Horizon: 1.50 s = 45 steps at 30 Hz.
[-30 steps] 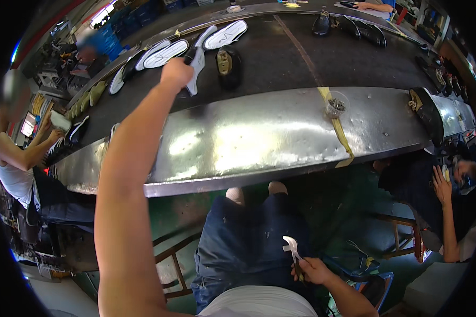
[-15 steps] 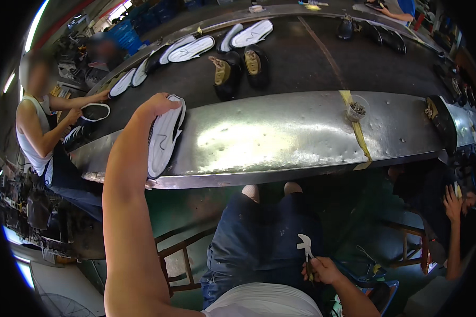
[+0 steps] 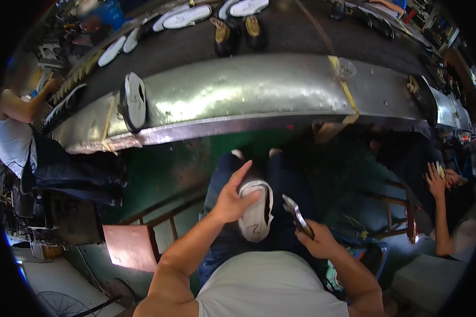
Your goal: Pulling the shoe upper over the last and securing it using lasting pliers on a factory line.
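Over my lap, my left hand grips a shoe whose pale underside faces up. My thumb lies across the sole and the index finger points outward; the other fingers are hidden beneath. Just right of it, my right hand is closed round the dark handle of metal lasting pincers, with the curved jaw pointing up toward the shoe. Pincers and shoe are apart. A second white-soled shoe lies sole up at the left part of the metal-topped bench, touched by neither hand.
Beyond the bench strip, white-soled shoes and dark shoes line a dark work surface. A clear cup stands by yellow tape. Co-workers sit at left and right. A wooden stool is left of my legs.
My left hand has come back from the bench to my lap, now holding a shoe. The pincers have turned and risen slightly beside it. The view has tilted down.
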Tool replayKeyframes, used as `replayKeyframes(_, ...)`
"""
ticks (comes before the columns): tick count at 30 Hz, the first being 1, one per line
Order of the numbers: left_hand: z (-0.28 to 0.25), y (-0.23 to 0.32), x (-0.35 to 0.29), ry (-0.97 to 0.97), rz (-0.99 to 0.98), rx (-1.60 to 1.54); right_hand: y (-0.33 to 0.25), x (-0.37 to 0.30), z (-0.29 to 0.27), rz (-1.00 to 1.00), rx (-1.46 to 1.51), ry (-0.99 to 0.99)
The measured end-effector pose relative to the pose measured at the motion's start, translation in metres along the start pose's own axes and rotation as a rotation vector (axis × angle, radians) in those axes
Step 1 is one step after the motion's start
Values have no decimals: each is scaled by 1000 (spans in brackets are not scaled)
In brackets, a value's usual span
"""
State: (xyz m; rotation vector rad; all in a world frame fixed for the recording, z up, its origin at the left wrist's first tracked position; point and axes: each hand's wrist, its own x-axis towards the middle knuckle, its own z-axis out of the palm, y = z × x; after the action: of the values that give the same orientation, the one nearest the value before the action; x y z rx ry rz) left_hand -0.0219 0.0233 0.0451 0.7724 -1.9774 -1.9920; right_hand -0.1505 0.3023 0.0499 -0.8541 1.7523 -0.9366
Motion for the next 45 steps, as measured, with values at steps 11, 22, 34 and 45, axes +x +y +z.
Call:
replayKeyframes(11, -15, -19, -12, -221, 160, 74, -62, 28, 20, 110, 335, -203)
replayKeyframes(22, -24, -29, -6, -60, 73, -53, -31, 79, 35, -142, -77, -35)
replayKeyframes(34, -46, -47, -3, -114, -45, -330, -30, 76, 54, -274, -546, 155)
replayKeyframes(45, -36, -43, 0, 40, -81, -253, -103, 71, 12, 20, -281, -217)
